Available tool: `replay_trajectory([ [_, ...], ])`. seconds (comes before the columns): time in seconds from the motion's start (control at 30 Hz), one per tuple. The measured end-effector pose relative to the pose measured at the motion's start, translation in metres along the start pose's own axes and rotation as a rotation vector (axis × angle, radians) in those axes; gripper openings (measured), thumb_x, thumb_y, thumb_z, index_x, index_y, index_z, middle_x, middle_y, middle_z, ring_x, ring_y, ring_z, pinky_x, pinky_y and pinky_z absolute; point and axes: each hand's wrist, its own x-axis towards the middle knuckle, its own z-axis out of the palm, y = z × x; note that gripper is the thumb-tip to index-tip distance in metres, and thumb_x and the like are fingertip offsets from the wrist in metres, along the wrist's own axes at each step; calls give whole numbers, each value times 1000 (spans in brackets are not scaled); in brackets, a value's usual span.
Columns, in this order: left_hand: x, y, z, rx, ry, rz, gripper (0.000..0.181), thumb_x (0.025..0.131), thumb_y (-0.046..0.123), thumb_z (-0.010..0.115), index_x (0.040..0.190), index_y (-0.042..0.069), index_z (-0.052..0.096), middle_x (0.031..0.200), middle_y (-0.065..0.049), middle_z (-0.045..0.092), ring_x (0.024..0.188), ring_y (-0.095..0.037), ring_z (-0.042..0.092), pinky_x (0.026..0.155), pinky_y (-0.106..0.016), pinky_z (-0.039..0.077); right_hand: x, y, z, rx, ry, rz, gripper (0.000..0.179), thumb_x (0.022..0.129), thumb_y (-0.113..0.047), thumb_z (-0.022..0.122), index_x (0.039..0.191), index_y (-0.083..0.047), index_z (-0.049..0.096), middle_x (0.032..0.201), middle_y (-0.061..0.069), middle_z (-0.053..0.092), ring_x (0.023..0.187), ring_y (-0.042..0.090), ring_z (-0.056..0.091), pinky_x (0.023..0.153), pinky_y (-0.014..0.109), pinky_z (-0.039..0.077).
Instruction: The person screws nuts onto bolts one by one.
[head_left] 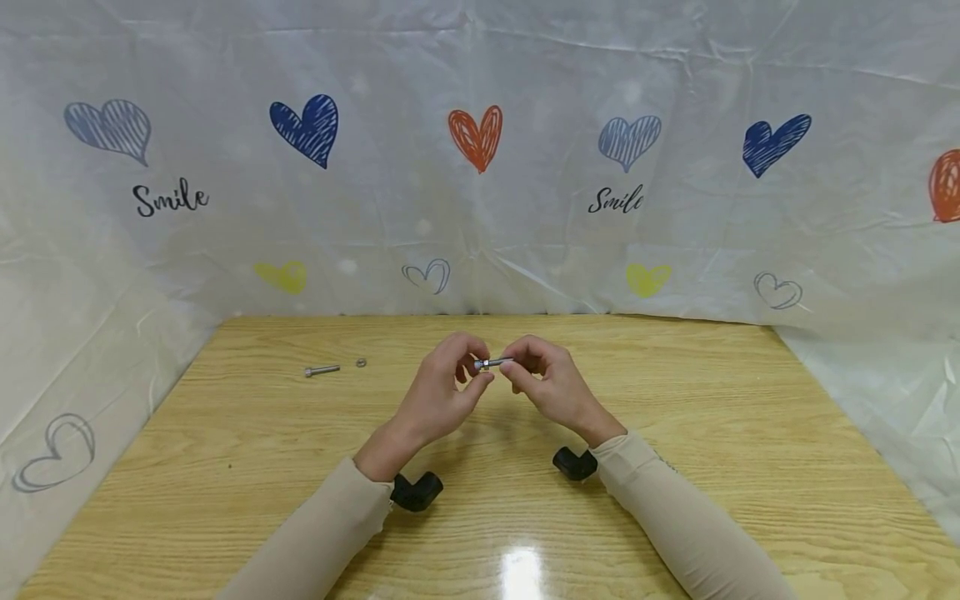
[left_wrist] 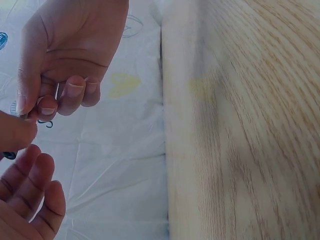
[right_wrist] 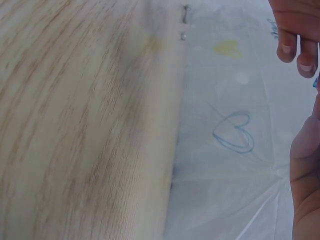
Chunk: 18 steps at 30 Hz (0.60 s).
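Observation:
A metal bolt [head_left: 502, 361] with a hex nut [head_left: 486, 364] on its shank is held level between the hands, above the table. My right hand [head_left: 553, 379] pinches the bolt's threaded end between thumb and fingers. From the other side, my left hand [head_left: 444, 387] curls thumb and fingertips around the nut, close to the bolt head. The left wrist view has both hands at its left edge, their thumbs [left_wrist: 17, 132] hiding most of the bolt. In the right wrist view, the held bolt is mostly out of frame behind the right hand [right_wrist: 307, 170].
On the wooden table [head_left: 675, 400], a second bolt [head_left: 322, 370] lies at the back left, beside a loose nut [head_left: 361, 362]. A pale cloth [head_left: 540, 225] printed with hearts hangs behind the table. Black wrist mounts [head_left: 417, 492] jut inward below the sleeves.

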Motion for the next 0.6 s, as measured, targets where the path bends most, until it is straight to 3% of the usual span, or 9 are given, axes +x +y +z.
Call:
replay_trajectory([
  [0.1,0,0,0,5,-2,7,15,89,3,67,98,6,56,92,-4,55,73,-16,51,60,-38,47,0,0,0,-4,-2,-7,7,94,1,57,98,5,61,80,19,58,63,37,53,57,29,46],
  [0.2,0,0,0,18,-2,-28,5,94,10,62,95,8,59,90,-2,55,73,-19,51,60,-35,46,0,0,0,-10,-2,-19,7,94,1,56,98,6,61,78,13,59,61,33,54,57,29,46],
  [0.37,0,0,0,22,2,-89,13,97,19,58,91,10,63,90,-2,55,73,-22,52,61,-35,47,0,0,-1,-17,-5,-26,9,94,1,57,98,8,60,76,4,58,60,21,54,57,30,46],
  [0.47,-1,0,0,9,7,-89,12,95,20,62,97,9,62,92,-3,57,74,-21,53,62,-35,48,0,0,-1,-9,-2,-17,8,94,0,57,98,6,61,77,4,59,61,26,55,57,29,46],
  [0.6,0,-1,0,4,14,-42,20,88,12,70,103,8,57,95,-4,58,74,-16,54,62,-34,47,0,0,0,2,2,-9,7,94,1,58,97,6,61,77,5,59,63,36,54,57,28,45],
])
